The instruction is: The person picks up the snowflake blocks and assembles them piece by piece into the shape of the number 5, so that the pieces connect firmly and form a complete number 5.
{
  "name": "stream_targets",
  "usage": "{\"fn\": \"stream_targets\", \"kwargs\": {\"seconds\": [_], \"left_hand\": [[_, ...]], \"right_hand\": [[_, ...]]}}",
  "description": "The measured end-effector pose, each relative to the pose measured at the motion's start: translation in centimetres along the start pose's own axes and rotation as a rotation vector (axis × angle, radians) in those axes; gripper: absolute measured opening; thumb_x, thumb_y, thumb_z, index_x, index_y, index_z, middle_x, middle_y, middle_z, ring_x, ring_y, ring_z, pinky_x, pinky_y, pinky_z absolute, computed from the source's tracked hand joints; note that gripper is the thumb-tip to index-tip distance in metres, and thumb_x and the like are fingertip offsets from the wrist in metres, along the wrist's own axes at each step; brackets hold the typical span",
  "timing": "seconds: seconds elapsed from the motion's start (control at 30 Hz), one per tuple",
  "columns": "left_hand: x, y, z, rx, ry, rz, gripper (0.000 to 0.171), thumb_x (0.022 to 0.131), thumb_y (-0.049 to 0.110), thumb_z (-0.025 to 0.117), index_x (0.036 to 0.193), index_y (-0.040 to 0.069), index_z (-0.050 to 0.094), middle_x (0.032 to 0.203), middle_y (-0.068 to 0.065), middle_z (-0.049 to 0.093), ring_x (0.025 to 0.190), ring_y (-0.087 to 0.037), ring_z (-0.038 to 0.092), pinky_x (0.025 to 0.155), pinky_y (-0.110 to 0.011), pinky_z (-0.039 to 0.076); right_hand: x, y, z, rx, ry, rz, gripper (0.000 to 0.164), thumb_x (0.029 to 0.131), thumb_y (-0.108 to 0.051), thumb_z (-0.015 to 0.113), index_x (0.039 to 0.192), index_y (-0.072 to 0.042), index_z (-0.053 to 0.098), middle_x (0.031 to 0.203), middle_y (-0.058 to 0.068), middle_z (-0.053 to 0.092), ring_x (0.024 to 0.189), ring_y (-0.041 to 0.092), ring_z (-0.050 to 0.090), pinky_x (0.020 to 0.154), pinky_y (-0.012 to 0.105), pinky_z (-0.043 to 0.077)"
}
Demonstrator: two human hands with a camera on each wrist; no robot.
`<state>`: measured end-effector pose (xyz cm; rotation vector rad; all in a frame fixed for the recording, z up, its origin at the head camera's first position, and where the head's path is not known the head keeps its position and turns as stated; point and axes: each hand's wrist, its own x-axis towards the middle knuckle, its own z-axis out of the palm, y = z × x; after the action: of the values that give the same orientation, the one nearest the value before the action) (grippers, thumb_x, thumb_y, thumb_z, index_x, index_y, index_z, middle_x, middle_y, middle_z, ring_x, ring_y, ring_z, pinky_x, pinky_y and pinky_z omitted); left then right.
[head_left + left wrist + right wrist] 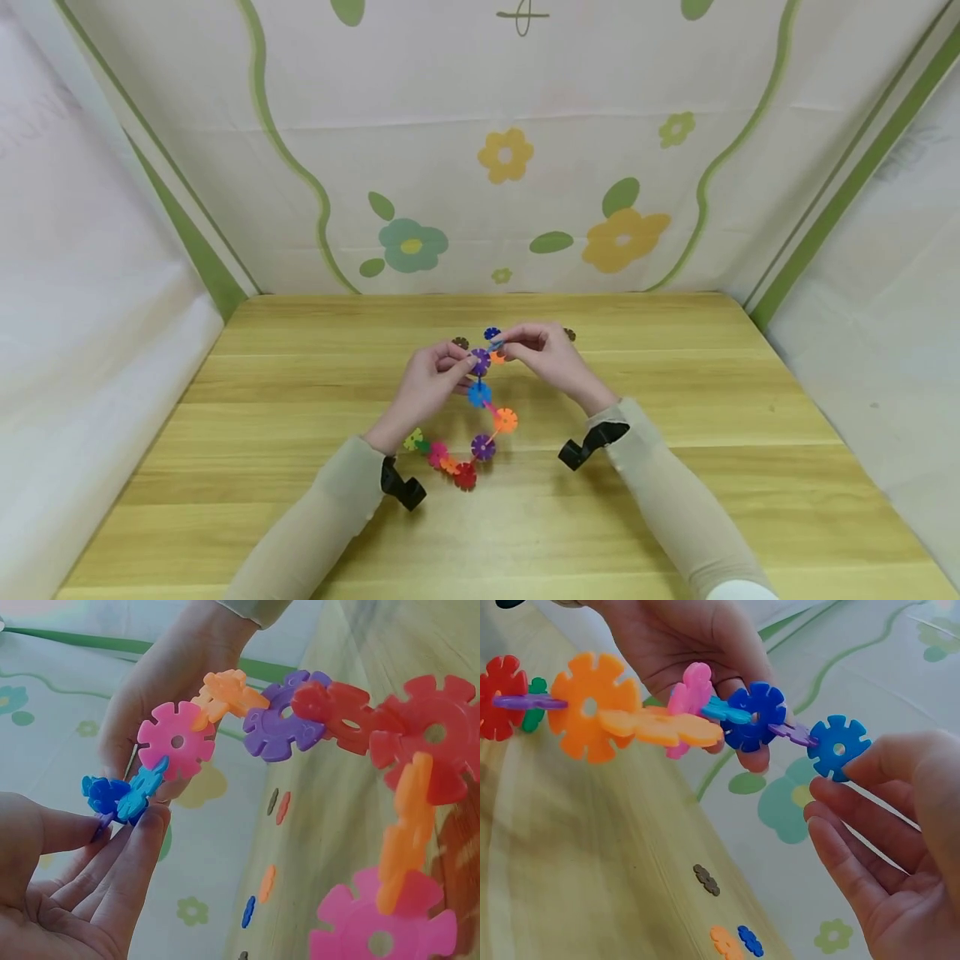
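A chain of notched plastic snowflake discs hangs between my hands, running through blue, pink, orange, purple and red pieces. My left hand (431, 382) pinches the purple disc (480, 361) near its upper end between thumb and fingers. Between the thumb and forefinger of my right hand (553, 360) is a blue disc (840, 748), its notched edge meeting the purple disc (793, 734) in the right wrist view. Below come a light blue disc (480, 394) and an orange disc (506, 420). The chain's lower stretch curves past a red disc (465, 476) to a yellow-green disc (413, 439).
Loose discs lie on the wooden table (675, 467) beyond my hands: a dark blue disc (492, 333), an orange disc (725, 942) and brown discs, one brown disc (461, 342) to the left. A flower-printed cloth (420, 83) stands behind the table.
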<state>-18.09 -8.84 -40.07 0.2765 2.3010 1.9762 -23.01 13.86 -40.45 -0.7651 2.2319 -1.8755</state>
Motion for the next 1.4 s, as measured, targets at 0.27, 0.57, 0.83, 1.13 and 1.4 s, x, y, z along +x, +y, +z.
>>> {"fn": "stream_targets", "kwargs": {"seconds": [0.27, 0.57, 0.83, 1.13, 1.4], "left_hand": [[0.1, 0.0, 0.2, 0.009, 0.009, 0.001, 0.017, 0.104, 0.015, 0.063, 0.101, -0.002, 0.064, 0.093, -0.018, 0.073, 0.078, -0.027, 0.072, 0.078, -0.053, 0.060], [0.0, -0.3, 0.5, 0.017, 0.039, -0.003, 0.015, 0.103, 0.012, 0.063, 0.101, -0.003, 0.064, 0.090, -0.013, 0.073, 0.078, -0.027, 0.072, 0.076, -0.048, 0.061], [-0.1, -0.8, 0.8, 0.015, 0.065, 0.000, 0.013, 0.103, 0.009, 0.063, 0.100, -0.003, 0.063, 0.090, -0.013, 0.073, 0.077, -0.026, 0.072, 0.074, -0.043, 0.062], [-0.3, -0.9, 0.8, -0.025, 0.073, 0.001, 0.012, 0.104, 0.008, 0.061, 0.101, -0.004, 0.062, 0.092, -0.014, 0.072, 0.079, -0.028, 0.073, 0.074, -0.038, 0.062], [-0.3, -0.8, 0.9, -0.026, 0.074, 0.024, 0.011, 0.104, 0.010, 0.061, 0.102, -0.001, 0.062, 0.090, -0.012, 0.072, 0.078, -0.027, 0.072, 0.072, -0.035, 0.062]], "right_hand": [[-0.2, 0.0, 1.3, 0.049, 0.095, 0.059, 0.035, 0.103, -0.028, 0.065, 0.126, -0.002, 0.071, 0.111, 0.010, 0.075, 0.103, 0.034, 0.070, 0.097, 0.052, 0.053], [-0.5, 0.2, 2.7, 0.086, 0.178, 0.050, 0.033, 0.099, -0.026, 0.070, 0.125, -0.006, 0.073, 0.122, 0.016, 0.070, 0.100, 0.025, 0.072, 0.089, 0.037, 0.058], [-0.8, 0.1, 3.3, 0.130, 0.192, 0.072, 0.030, 0.098, -0.022, 0.071, 0.125, -0.008, 0.073, 0.125, 0.012, 0.070, 0.102, 0.026, 0.072, 0.090, 0.039, 0.057], [-0.7, -0.1, 3.8, 0.244, 0.202, 0.116, 0.032, 0.099, -0.020, 0.069, 0.128, -0.005, 0.071, 0.122, 0.013, 0.070, 0.103, 0.029, 0.072, 0.092, 0.039, 0.057], [-0.6, -0.1, 4.0, 0.337, 0.205, 0.121, 0.035, 0.101, -0.016, 0.066, 0.132, 0.002, 0.066, 0.125, 0.020, 0.067, 0.107, 0.030, 0.070, 0.093, 0.038, 0.055]]}}
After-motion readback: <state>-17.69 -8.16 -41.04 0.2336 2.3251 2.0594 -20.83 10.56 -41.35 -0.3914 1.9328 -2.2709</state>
